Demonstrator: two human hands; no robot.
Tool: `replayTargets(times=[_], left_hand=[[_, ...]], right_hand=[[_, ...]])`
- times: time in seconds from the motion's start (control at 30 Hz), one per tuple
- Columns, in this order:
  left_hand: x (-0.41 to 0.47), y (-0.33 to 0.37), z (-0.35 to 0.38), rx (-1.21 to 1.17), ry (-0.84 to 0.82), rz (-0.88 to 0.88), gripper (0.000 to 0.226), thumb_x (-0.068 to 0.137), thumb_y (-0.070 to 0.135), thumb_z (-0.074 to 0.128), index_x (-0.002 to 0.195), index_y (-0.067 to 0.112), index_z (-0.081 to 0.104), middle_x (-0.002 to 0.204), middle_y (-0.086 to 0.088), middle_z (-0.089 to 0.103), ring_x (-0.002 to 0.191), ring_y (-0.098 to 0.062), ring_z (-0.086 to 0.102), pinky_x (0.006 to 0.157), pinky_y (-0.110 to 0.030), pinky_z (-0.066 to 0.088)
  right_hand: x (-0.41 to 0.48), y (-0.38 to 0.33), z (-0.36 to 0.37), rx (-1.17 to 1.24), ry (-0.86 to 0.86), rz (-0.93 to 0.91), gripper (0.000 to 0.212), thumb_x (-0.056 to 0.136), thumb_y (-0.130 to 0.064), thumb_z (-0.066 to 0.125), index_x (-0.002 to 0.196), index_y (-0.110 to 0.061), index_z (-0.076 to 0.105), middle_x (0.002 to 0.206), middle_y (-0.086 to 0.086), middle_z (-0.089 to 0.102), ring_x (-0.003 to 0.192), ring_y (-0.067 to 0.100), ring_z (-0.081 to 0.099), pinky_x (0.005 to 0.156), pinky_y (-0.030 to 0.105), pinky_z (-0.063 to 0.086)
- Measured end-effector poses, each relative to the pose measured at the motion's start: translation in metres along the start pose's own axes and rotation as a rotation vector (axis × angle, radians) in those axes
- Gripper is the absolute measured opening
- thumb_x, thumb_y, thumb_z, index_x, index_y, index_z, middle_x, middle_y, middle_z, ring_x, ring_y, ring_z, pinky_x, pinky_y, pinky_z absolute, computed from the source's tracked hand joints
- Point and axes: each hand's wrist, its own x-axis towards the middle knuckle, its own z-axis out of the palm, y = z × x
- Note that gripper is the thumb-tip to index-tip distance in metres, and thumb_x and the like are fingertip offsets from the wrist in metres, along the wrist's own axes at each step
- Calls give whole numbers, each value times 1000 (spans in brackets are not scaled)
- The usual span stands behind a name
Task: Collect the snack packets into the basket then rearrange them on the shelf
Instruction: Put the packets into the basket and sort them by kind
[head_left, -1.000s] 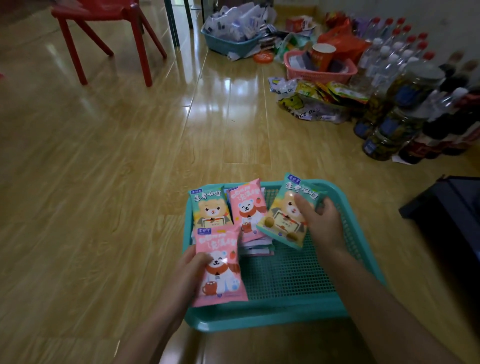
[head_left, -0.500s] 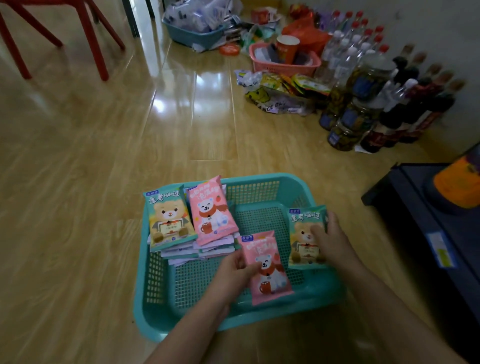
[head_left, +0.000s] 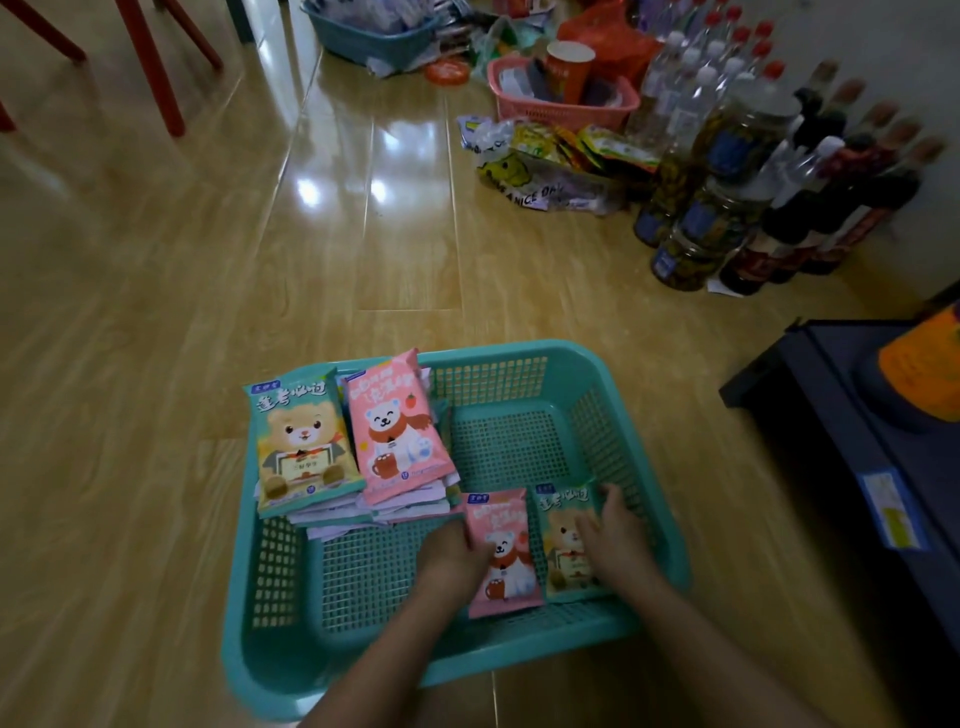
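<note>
Teal mesh basket (head_left: 519, 652) sits on a wooden floor. At its near right, the left hand (head_left: 452, 564) pinches one pink packet (head_left: 506, 561) by the left edge, thumb on the polar-bear face. Touching that packet, one green packet (head_left: 563, 551) is held at its right edge by the right hand (head_left: 615, 545); its fingers are blurred. Both carry Chinese lettering. Two stacks (head_left: 332, 467) fill the far left, too layered to count. A bag (head_left: 524, 182) beyond reads "A NICE DAY".
</note>
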Motion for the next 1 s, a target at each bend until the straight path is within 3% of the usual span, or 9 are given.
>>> replayTargets(times=[0.1, 0.2, 0.33, 0.43, 0.53, 0.6, 0.67, 0.9, 1.0], left_hand=[[-2, 1, -3, 512, 65, 107, 28, 95, 31, 43, 100, 12, 62, 102, -6, 67, 91, -20, 63, 83, -33, 52], [-13, 4, -14, 714, 88, 181, 29, 96, 28, 39, 101, 12, 62, 102, -8, 67, 92, -22, 64, 81, -33, 52], [-58, 13, -57, 583, 192, 276, 28, 92, 36, 46, 84, 16, 64, 81, 2, 66, 76, -14, 63, 73, -29, 53], [-93, 20, -104, 336, 584, 328, 34, 87, 35, 55, 61, 13, 55, 54, 1, 53, 56, -17, 51, 53, -30, 39], [-83, 10, -141, 219, 873, 286, 26, 84, 37, 61, 83, 11, 57, 77, -7, 60, 75, -29, 55, 61, -35, 37], [-63, -1, -155, 328, 810, 131, 57, 79, 49, 63, 112, 4, 51, 109, -16, 56, 104, -33, 53, 80, -41, 43], [-46, -9, -161, 336, 744, 67, 75, 73, 56, 65, 119, 1, 45, 118, -17, 50, 114, -33, 48, 85, -42, 42], [-27, -9, -170, 93, 631, 123, 52, 73, 45, 73, 102, 9, 48, 95, -3, 60, 81, -21, 56, 55, -30, 36], [-23, -6, -174, 42, 624, 181, 43, 75, 40, 73, 97, 13, 48, 89, 1, 58, 82, -23, 58, 61, -30, 38]], right_hand=[[3, -3, 3, -141, -3, 11, 37, 94, -10, 43, 131, -4, 42, 123, 11, 53, 103, 22, 55, 83, 32, 46], [-5, -14, 0, -260, 39, -44, 41, 92, -7, 45, 133, -5, 41, 137, 9, 42, 120, 23, 46, 99, 35, 41], [-26, -53, -7, -75, 175, -371, 28, 94, -21, 45, 122, -16, 50, 127, 0, 50, 114, 12, 47, 98, 32, 44], [-41, -97, 0, 62, 91, -523, 29, 92, -36, 50, 114, -17, 52, 114, -1, 55, 101, 13, 55, 89, 38, 51], [-51, -132, 14, 17, 0, -501, 48, 80, -55, 58, 109, -18, 47, 105, -3, 53, 93, 15, 55, 79, 36, 50], [-52, -144, 23, -54, 7, -476, 56, 75, -59, 63, 106, -18, 42, 101, -3, 53, 91, 17, 55, 72, 31, 44], [-49, -148, 30, -95, 39, -456, 55, 74, -56, 66, 105, -17, 41, 102, 0, 55, 92, 20, 56, 68, 28, 38], [-41, -150, 39, -1, 57, -396, 39, 77, -48, 68, 95, -16, 54, 96, 1, 65, 87, 21, 61, 71, 34, 50], [-37, -152, 39, 35, 53, -377, 34, 78, -49, 65, 87, -16, 63, 89, 2, 69, 82, 21, 64, 73, 37, 54]])
